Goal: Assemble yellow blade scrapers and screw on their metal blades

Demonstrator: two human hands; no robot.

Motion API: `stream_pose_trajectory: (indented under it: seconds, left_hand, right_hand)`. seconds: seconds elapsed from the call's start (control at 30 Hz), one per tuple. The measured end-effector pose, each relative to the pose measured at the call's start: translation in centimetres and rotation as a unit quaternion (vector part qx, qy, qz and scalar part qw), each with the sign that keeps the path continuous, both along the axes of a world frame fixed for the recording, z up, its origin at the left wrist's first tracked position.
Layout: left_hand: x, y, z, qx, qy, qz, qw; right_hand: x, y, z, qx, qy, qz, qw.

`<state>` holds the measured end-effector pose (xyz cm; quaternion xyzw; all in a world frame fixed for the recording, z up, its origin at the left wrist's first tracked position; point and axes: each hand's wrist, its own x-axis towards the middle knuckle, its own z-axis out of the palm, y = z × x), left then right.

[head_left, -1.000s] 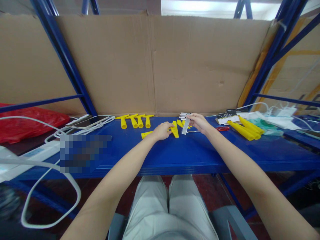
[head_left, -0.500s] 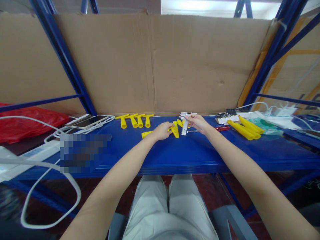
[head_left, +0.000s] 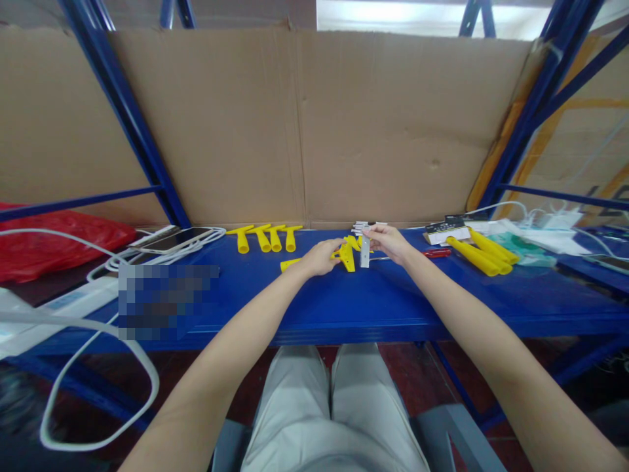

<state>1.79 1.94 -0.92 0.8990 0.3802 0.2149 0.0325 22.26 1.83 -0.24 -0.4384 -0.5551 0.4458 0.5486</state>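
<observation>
Head view: looks forward and down onto a blue tabletop (head_left: 339, 305), backed by a cardboard panel (head_left: 295, 131).
Left hand (head_left: 322, 257): grasps a yellow T-shaped handle (head_left: 348, 259) around its tube, close to the crosspiece.
T-handle's place: mid-table, in that left grip, with tube end showing to the left and crosspiece to the right.
Right hand (head_left: 388, 241): pinches a flat metal strip (head_left: 365, 254) by its far end.
Strip's place: just right of the crosspiece, near end pointing down; cannot tell whether touching the tabletop.
Beyond the strip: small yellow pieces (head_left: 351, 241), then farther back a cluster of pale strips (head_left: 360, 226).
Red-handled screwdriver (head_left: 436, 253): lies right of the strip, shaft toward the left.
Far left: four more yellow T-handles (head_left: 243, 242) in a row.
Right side: yellow tubes (head_left: 484, 260) beside a black-and-white box (head_left: 446, 232).
</observation>
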Motion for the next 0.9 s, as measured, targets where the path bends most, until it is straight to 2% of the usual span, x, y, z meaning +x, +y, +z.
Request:
stream_pose_trajectory:
  seconds: [0.43, 0.63, 0.9]
  left_hand:
    - [0.2, -0.2, -0.1, 0.022, -0.028, -0.050, 0.998]
    - [0.2, -0.3, -0.1, 0.030, -0.027, -0.074, 0.996]
    - [0.1, -0.5, 0.1, 0.077, 0.041, -0.084, 0.993]
  right_hand:
    - [-1.7, -0.6, -0.4, -0.050, -0.020, 0.000, 0.999]
    - [-1.7, -0.7, -0.6, -0.029, -0.051, 0.015, 0.998]
    - [-2.3, -0.9, -0.4, 0.005, -0.069, -0.019, 0.997]
